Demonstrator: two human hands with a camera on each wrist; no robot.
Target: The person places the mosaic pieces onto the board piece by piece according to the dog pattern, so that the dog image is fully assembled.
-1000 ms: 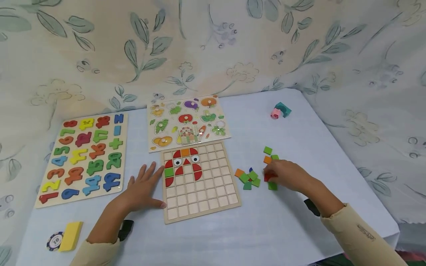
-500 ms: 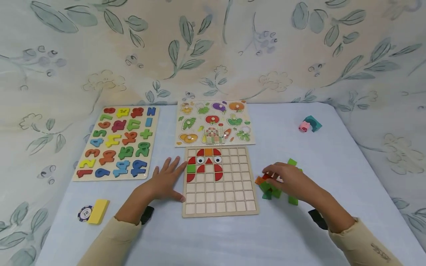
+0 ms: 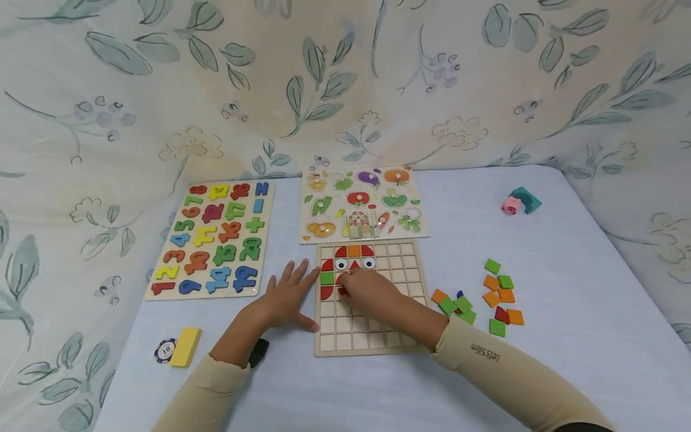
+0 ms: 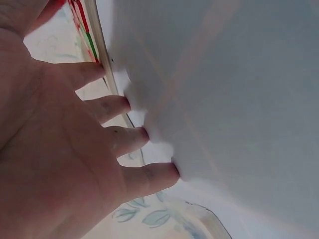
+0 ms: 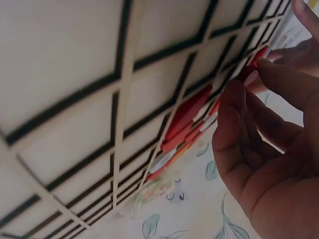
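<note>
A wooden grid board [image 3: 335, 342] lies mid-table, with red tiles, a green tile [image 3: 327, 278], an orange tile [image 3: 353, 251] and two eye tiles [image 3: 369, 263] in its upper left cells. Over those cells, my right hand [image 3: 378, 297] pinches a small red tile [image 5: 247, 73] between thumb and finger; its exact shape is mostly hidden. My left hand [image 3: 283, 303] is spread flat on the cloth, its thumb and index finger at the board's left edge. The left wrist view shows its fingers [image 4: 149, 178] apart and holding nothing.
Loose green, orange, red and blue tiles [image 3: 448, 306] lie right of the board. Behind it is a vegetable puzzle [image 3: 336, 210] with a pattern card [image 3: 363, 225] on top. A number puzzle [image 3: 216, 287], yellow block [image 3: 186, 347], poker chip [image 3: 165, 351] and pink pig figure [image 3: 511, 206] surround it.
From the loose tiles on the right, my right hand has picked up a red tile and moved left over the board. My left hand stays at the board's edge. The head view has shifted.
</note>
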